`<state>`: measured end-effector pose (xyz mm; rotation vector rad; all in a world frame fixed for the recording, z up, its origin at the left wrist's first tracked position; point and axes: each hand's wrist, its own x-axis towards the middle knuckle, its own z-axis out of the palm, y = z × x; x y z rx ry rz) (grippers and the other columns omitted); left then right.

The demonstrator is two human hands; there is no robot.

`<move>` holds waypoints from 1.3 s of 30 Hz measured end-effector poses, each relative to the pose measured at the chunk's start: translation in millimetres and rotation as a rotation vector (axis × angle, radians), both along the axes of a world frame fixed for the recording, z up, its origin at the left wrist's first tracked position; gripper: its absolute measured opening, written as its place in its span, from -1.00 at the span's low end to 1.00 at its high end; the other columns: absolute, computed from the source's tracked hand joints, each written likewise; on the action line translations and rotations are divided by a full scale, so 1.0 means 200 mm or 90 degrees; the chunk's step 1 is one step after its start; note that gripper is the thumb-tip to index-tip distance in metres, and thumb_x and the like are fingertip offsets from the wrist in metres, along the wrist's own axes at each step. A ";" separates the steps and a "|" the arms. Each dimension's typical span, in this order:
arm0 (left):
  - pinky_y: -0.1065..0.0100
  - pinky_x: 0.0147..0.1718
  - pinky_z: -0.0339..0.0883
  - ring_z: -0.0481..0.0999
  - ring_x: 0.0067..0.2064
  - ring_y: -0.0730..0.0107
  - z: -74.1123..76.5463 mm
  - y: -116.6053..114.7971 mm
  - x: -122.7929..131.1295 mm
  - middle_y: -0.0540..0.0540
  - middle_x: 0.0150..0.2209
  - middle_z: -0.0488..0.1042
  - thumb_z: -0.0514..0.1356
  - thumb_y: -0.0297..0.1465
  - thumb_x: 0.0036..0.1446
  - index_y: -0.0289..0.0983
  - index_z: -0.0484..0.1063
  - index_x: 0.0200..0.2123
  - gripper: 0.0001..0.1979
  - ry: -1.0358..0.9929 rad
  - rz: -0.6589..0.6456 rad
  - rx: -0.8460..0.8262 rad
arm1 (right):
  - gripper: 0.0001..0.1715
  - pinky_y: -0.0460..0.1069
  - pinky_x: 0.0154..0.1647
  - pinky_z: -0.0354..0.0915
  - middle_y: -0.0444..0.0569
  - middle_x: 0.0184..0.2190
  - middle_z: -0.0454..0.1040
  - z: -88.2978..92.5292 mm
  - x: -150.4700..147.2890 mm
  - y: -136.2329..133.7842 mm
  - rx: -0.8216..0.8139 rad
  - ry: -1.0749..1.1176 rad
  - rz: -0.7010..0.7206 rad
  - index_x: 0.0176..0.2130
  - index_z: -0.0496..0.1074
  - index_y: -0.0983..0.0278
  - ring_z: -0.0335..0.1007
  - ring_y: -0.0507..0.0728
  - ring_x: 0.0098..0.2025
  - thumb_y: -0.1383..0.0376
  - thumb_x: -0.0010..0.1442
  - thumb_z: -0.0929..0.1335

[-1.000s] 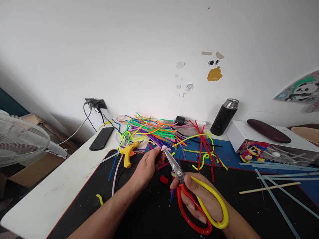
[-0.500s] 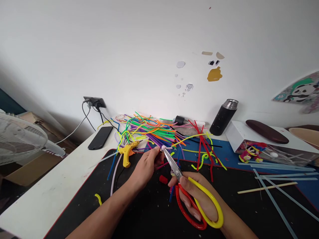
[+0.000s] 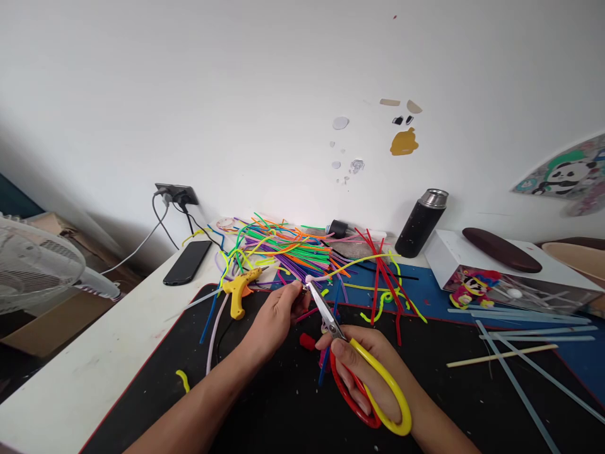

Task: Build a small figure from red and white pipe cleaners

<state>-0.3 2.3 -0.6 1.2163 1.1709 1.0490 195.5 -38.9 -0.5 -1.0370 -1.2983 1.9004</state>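
Observation:
My left hand (image 3: 271, 321) is closed, its thumb and fingers pinching a small pale pink fuzzy piece (image 3: 309, 279), most of which the fingers hide. In my right hand (image 3: 375, 369) is a pair of scissors (image 3: 327, 316) with one red and one yellow handle. The tips of the blades lie against or just beside the pale piece, and the blades look nearly together. Below the blades on the black mat (image 3: 265, 410) lie a red fuzzy bit (image 3: 307, 342) and a blue pipe cleaner (image 3: 322, 372).
A heap of coloured pipe cleaners (image 3: 302, 255) lies behind my hands. To the left are a yellow glue gun (image 3: 237, 293) and a phone (image 3: 188, 263). On the right stand a black flask (image 3: 420, 224), a small colourful figure (image 3: 474, 289) and several glue sticks (image 3: 515, 378).
The scissors' handles have come closer together as my right hand squeezes, and the blades have narrowed. My left hand keeps its pinch. The view has shifted slightly.

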 end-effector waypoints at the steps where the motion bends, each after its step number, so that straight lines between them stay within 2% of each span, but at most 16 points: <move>1: 0.33 -0.47 -0.07 0.02 -0.47 0.39 0.00 0.00 0.00 0.08 -0.53 0.10 -0.02 0.04 0.36 -0.22 0.26 -0.50 -0.47 0.002 -0.003 0.003 | -0.17 -0.19 -0.81 -0.02 -0.28 -0.66 0.25 0.00 0.00 0.00 0.002 -0.002 -0.001 -0.09 0.53 0.39 0.01 -0.12 -0.80 -0.32 0.15 0.42; 11: 0.34 -0.47 -0.03 0.04 -0.48 0.39 0.01 0.00 -0.01 0.07 -0.53 0.12 -0.03 0.03 0.37 -0.21 0.26 -0.51 -0.47 0.014 0.005 0.015 | -0.15 -0.19 -0.82 0.01 -0.29 -0.70 0.23 -0.03 0.00 0.00 0.017 -0.035 0.003 -0.12 0.52 0.37 0.03 -0.10 -0.81 -0.35 0.13 0.40; 19: 0.33 -0.49 -0.02 0.08 -0.49 0.38 0.01 0.01 -0.03 0.05 -0.54 0.15 0.00 0.02 0.35 -0.22 0.29 -0.51 -0.48 0.016 0.040 0.006 | -0.23 -0.19 -0.80 0.02 -0.30 -0.70 0.24 -0.02 0.00 0.00 0.016 -0.046 -0.002 -0.17 0.48 0.35 0.08 -0.09 -0.80 -0.31 0.16 0.42; 29: 0.30 -0.45 0.01 0.10 -0.49 0.34 0.09 0.00 0.00 0.04 -0.57 0.15 0.02 0.05 0.28 -0.19 0.27 -0.56 -0.48 0.136 0.058 0.045 | -0.25 -0.18 -0.79 -0.01 -0.27 -0.66 0.27 -0.04 0.00 0.01 0.031 -0.056 -0.025 -0.20 0.47 0.34 0.12 -0.08 -0.79 -0.30 0.18 0.42; 35: 0.29 -0.42 0.06 0.16 -0.46 0.30 0.06 0.00 -0.02 0.01 -0.54 0.23 -0.03 0.02 0.34 -0.19 0.29 -0.53 -0.48 0.177 0.075 0.087 | -0.23 -0.15 -0.78 0.00 -0.27 -0.66 0.25 -0.05 0.00 0.01 0.042 -0.101 -0.017 -0.17 0.48 0.33 0.11 -0.06 -0.78 -0.33 0.21 0.36; 37: 0.29 -0.41 0.08 0.20 -0.44 0.28 0.05 0.01 -0.03 0.00 -0.52 0.27 -0.03 0.02 0.35 -0.19 0.31 -0.51 -0.49 0.192 0.084 0.098 | -0.26 -0.13 -0.74 0.02 -0.24 -0.65 0.26 -0.05 0.00 0.02 0.088 -0.170 -0.011 -0.16 0.52 0.31 0.13 -0.04 -0.75 -0.31 0.24 0.35; 39: 0.30 -0.40 0.10 0.23 -0.41 0.27 0.04 0.01 -0.05 -0.01 -0.48 0.31 -0.04 0.00 0.37 -0.20 0.32 -0.47 -0.50 0.210 0.103 0.116 | -0.37 -0.10 -0.64 0.10 -0.17 -0.61 0.36 -0.05 0.01 0.03 0.199 -0.261 -0.015 -0.18 0.56 0.29 0.25 0.01 -0.66 -0.22 0.26 0.38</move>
